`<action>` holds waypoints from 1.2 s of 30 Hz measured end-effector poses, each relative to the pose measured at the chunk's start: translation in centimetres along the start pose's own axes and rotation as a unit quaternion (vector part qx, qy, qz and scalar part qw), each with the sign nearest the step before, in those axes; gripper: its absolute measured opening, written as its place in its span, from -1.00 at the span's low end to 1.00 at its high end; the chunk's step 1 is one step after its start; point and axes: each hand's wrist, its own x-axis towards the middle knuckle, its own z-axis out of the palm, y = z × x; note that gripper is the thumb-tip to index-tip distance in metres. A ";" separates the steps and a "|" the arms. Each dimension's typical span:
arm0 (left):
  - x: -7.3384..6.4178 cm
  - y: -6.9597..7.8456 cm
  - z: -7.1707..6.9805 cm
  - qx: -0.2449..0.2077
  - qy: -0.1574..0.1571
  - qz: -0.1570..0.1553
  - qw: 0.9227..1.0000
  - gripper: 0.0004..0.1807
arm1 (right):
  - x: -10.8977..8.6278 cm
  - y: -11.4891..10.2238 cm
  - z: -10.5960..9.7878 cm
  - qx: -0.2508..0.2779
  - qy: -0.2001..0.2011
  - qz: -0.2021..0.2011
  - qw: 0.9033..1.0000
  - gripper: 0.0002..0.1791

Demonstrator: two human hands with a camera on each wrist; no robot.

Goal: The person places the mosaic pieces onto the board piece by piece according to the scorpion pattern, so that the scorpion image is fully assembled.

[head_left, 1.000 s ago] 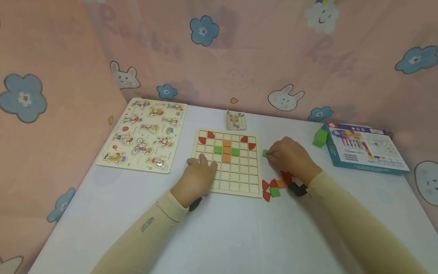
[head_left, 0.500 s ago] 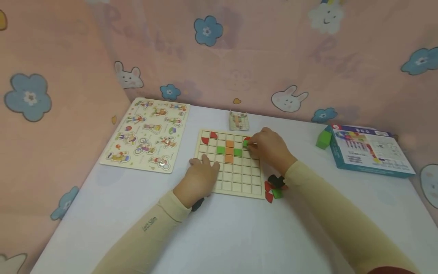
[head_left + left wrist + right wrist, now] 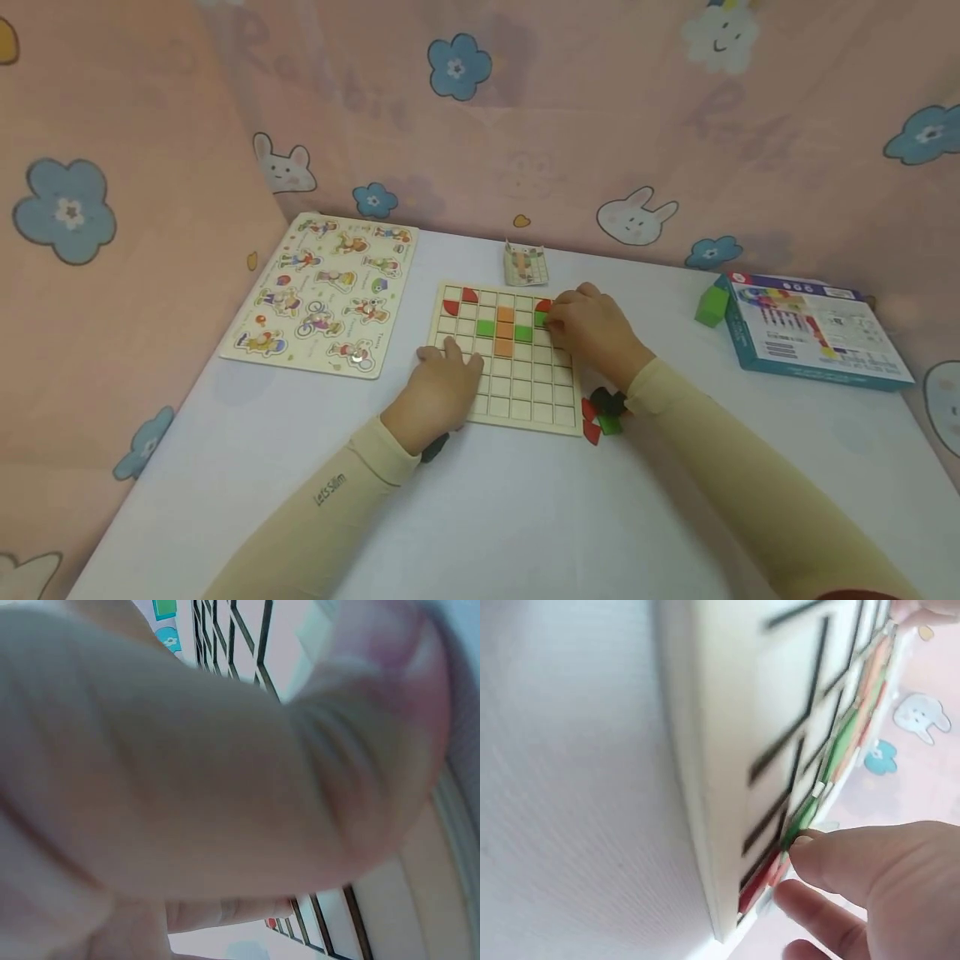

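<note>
A wooden grid board (image 3: pixel 521 407) lies flat on the table. My left hand (image 3: pixel 438 392) rests over its left side with the fingers loosely spread; its thumb fills much of the left wrist view. At the upper right of the board, my right hand (image 3: pixel 598 329) has thumb and fingertips at a green square tile (image 3: pixel 541 319), just below a red quarter-round tile (image 3: pixel 543 306). The right wrist view shows the thumb (image 3: pixel 832 859) on that tile's edge. Orange tiles (image 3: pixel 505 331) form a column, with green tiles (image 3: pixel 486 328) either side. More red pieces (image 3: pixel 451 307) sit upper left.
Loose red tiles (image 3: pixel 591 432) and a green tile (image 3: pixel 610 425) lie right of the board, partly under the right wrist strap. A small pattern card (image 3: pixel 525 265) stands behind. A picture puzzle (image 3: pixel 318 292) is at left; a box (image 3: pixel 821 329) and green block (image 3: pixel 712 307) at right.
My right hand has carried a green tile from the table right of the board to a cell at its upper right. My left hand has stayed on the board.
</note>
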 end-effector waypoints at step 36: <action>0.0 0.1 0.4 0.005 0.004 -0.001 1.000 -0.11 | -18.2 0.8 1.2 0.041 -0.031 0.003 0.999 -0.57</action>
